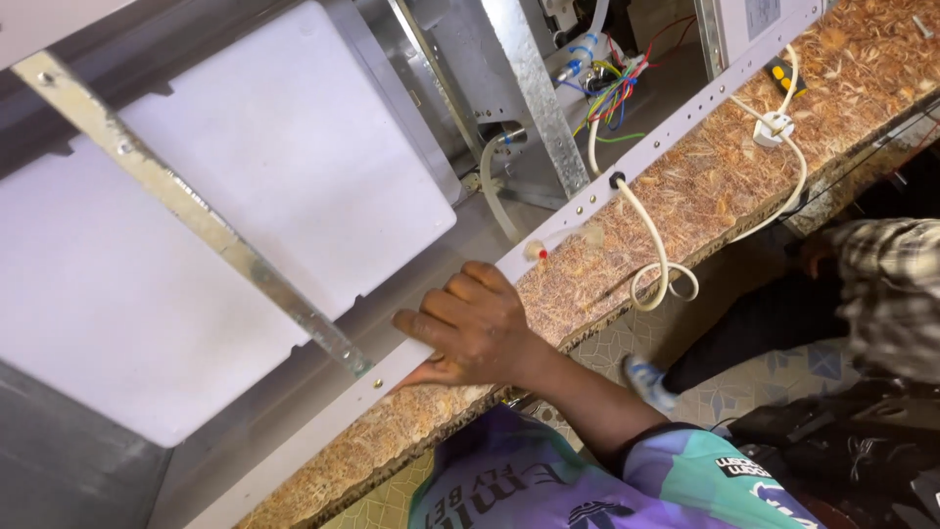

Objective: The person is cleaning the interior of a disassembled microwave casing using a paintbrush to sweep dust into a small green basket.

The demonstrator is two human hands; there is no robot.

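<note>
The left hand (470, 328) gripped the white frame edge (548, 235), fingers (431, 323) curled over it, above the counter (705, 186); cream hose (656, 264) lay beyond it.

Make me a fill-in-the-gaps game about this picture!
1. Only the ____ hand shows, resting on the white rail.
2. The foam block under the metal strip is ____.
3. The cream hose comes out through a ____ in that rail.
Missing words: right, white, hole.
</note>
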